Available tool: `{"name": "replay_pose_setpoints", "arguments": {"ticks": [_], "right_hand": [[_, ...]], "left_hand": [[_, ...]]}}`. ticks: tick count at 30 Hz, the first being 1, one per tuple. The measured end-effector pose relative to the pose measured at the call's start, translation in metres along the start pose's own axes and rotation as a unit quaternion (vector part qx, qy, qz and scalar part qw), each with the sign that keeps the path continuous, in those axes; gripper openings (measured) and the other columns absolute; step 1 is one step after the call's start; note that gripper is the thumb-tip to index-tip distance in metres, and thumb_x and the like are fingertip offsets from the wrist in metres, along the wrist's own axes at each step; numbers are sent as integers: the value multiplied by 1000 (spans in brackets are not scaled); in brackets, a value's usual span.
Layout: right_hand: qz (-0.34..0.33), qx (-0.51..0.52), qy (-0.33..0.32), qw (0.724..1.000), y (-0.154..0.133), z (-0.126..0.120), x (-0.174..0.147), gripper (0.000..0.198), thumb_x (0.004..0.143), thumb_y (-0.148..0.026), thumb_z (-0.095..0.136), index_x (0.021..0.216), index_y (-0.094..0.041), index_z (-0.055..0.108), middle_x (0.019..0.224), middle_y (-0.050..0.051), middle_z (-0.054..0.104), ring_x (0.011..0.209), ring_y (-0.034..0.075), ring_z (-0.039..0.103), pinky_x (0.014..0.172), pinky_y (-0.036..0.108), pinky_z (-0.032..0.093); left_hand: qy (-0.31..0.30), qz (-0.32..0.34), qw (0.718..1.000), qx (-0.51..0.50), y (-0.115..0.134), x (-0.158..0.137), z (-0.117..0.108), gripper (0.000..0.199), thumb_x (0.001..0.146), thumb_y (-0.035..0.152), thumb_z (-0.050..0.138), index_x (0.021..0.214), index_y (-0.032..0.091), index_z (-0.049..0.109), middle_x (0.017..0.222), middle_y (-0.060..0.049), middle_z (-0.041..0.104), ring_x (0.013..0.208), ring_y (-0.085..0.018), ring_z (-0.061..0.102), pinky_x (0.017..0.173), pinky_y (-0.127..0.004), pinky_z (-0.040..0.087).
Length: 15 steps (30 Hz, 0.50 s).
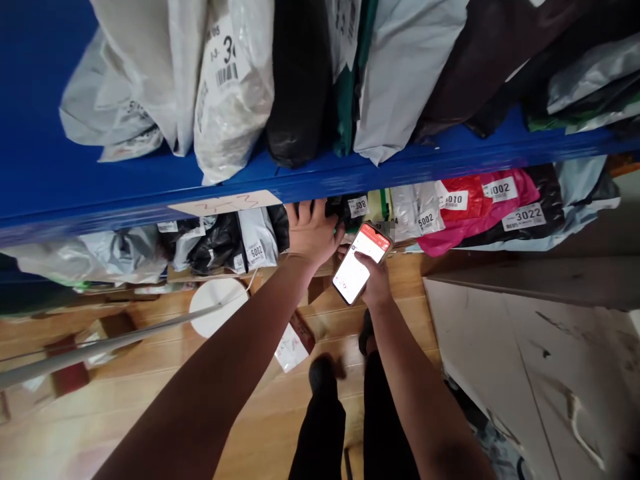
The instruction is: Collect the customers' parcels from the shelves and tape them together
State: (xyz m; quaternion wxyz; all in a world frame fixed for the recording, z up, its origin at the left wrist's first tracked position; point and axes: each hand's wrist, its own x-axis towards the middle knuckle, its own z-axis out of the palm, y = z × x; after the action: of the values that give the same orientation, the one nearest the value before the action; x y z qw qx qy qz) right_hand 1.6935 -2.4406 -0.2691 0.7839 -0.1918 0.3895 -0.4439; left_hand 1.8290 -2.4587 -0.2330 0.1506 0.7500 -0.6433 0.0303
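My left hand [313, 232] reaches in among the parcels under the blue shelf edge, its fingers spread and their tips partly hidden. Beside it on the left is a pale grey parcel [257, 233] labelled 5002. Just to its right lies a black parcel with a 008 label [357, 206]. My right hand [376, 281] is closed around a smartphone [356, 270], thumb over the lit screen, which has a red top bar. Past the phone sit a clear-white parcel [413, 208] and a red parcel [459, 195] with number labels.
A blue shelf [320, 179] crosses above my hands, loaded with grey, white and black parcels. A floor lamp's white round base [219, 307] and pole [150, 333] stand at left. Small boxes lie on the wooden floor. A white cabinet [500, 353] is at right.
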Motion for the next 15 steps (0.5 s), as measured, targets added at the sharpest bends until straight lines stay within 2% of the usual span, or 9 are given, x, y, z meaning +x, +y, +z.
{"name": "replay_pose_setpoints", "arguments": {"ticks": [3, 8, 12, 15], "right_hand": [[34, 34, -5, 999, -7, -2, 0, 42, 61, -32, 73, 100, -23, 60, 81, 0, 74, 77, 21, 71, 82, 37, 57], [23, 103, -57, 993, -26, -4, -1, 40, 68, -31, 65, 107, -25, 61, 79, -2, 71, 77, 19, 69, 79, 34, 57], [39, 92, -50, 994, -33, -4, -2, 40, 66, -31, 66, 106, -24, 62, 80, -1, 71, 78, 20, 69, 77, 34, 56], [51, 99, -40, 993, -33, -6, -2, 40, 65, -31, 67, 104, -25, 63, 84, -2, 71, 79, 19, 68, 80, 34, 56]], "left_hand": [[13, -5, 1000, -13, 0, -3, 5, 21, 86, 32, 56, 79, 22, 72, 141, -8, 52, 133, -38, 37, 116, -64, 9], [50, -59, 997, 15, 10, 1, 13, 20, 82, 32, 62, 96, 22, 71, 138, -13, 54, 129, -40, 42, 114, -69, 13], [51, -50, 997, 23, 14, 4, 17, 24, 78, 29, 67, 100, 23, 70, 137, -12, 55, 125, -40, 45, 115, -69, 15], [40, -42, 998, 31, 14, 3, 16, 26, 79, 30, 66, 104, 24, 70, 136, -12, 55, 125, -39, 45, 115, -70, 15]]}}
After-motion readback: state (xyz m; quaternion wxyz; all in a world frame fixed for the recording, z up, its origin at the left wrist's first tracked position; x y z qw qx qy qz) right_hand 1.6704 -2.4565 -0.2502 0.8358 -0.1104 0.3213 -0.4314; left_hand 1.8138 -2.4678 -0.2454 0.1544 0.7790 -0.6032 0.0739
